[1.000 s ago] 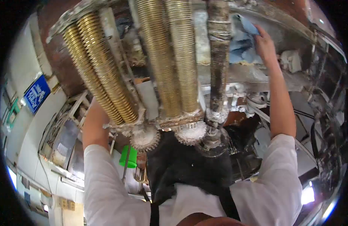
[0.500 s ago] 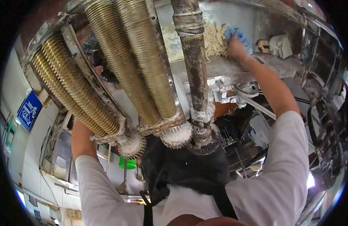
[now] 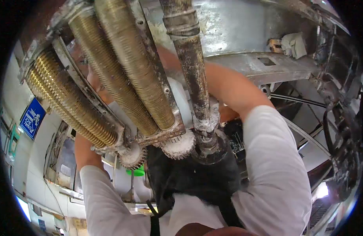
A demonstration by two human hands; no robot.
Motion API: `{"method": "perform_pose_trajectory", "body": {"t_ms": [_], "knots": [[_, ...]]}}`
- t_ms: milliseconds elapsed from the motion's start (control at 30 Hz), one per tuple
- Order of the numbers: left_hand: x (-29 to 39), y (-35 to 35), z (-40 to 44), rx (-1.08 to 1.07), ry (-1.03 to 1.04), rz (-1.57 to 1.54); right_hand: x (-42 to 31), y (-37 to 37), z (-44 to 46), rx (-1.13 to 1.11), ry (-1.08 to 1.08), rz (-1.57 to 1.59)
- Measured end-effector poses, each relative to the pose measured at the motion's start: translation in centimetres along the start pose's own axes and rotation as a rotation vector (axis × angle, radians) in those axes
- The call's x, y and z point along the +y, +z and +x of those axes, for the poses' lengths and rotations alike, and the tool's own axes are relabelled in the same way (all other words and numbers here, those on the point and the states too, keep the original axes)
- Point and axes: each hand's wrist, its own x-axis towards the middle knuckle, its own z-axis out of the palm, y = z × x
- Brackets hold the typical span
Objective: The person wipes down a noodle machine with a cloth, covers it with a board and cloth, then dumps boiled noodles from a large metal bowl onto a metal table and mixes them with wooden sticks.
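Head view: middle pair of ribbed rollers [image 3: 138, 65] left of centre, just left of dark pipe [image 3: 194, 74]. Probably heavy, stiff, maybe slick on the ribs; best held at near end bar [image 3: 158, 135], clear of toothed gear [image 3: 179, 146]. Long axis far left to near right, gear end near. Left hand [image 3: 95, 82] barely visible behind, right hand hidden; can't tell open or gripping.

glare: metal panel [image 3: 238, 27] | blur: right forearm [image 3: 230, 84] | fisheye, dark corners
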Motion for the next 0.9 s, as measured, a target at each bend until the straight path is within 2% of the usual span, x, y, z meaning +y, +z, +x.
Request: {"method": "perform_pose_trajectory", "body": {"t_ms": [100, 167, 200, 233, 300, 333, 400, 433, 600, 667, 733, 800, 900], "knots": [[0.6, 0.5, 0.8, -0.009, 0.019, -0.001, 6.1, -8.8, -5.0, 0.110, 0.166, 0.199], [0.6, 0.9, 1.0, -0.008, 0.021, 0.003, 12.5, -17.6, -11.4, 0.361, 0.323, 0.472], [0.9, 1.2, 1.1, -0.012, 0.020, 0.006, 13.0, -22.7, -15.7, 0.565, 0.300, -0.012], [0.9, 1.4, 1.3, -0.009, 0.021, 0.007, 14.8, -25.9, -17.7, 0.824, 0.240, 0.235], [1.2, 1.4, 1.4, -0.006, 0.027, 0.010, 20.0, -32.3, -19.6, 0.836, 0.261, -0.021], [1.4, 1.4, 1.6, -0.008, 0.031, 0.011, 21.1, -32.8, -18.1, 0.816, 0.373, -0.093], [1.5, 1.1, 1.2, -0.001, 0.031, 0.018, 22.6, -29.8, -13.2, 0.692, 0.478, -0.313], [1.6, 1.1, 1.3, -0.004, 0.033, 0.021, 21.5, -26.3, -10.5, 0.622, 0.445, -0.350], [2.1, 0.4, 0.4, -0.007, 0.028, 0.036, 4.4, -4.0, 1.0, 0.221, 0.109, -0.188], [2.4, 0.3, 0.5, -0.003, 0.023, 0.041, -1.4, 0.4, 2.9, 0.106, 0.012, -0.118], [2.0, 0.0, 0.0, 0.004, 0.018, 0.044, -2.4, 1.0, 2.9, 0.035, -0.010, -0.058], [2.3, 0.4, 0.5, -0.003, 0.020, 0.044, 0.1, -1.8, 1.8, 0.034, 0.040, 0.005], [2.6, 0.7, 1.1, 0.000, 0.033, 0.040, 8.6, -12.4, -4.7, 0.213, 0.332, 0.135]]}}
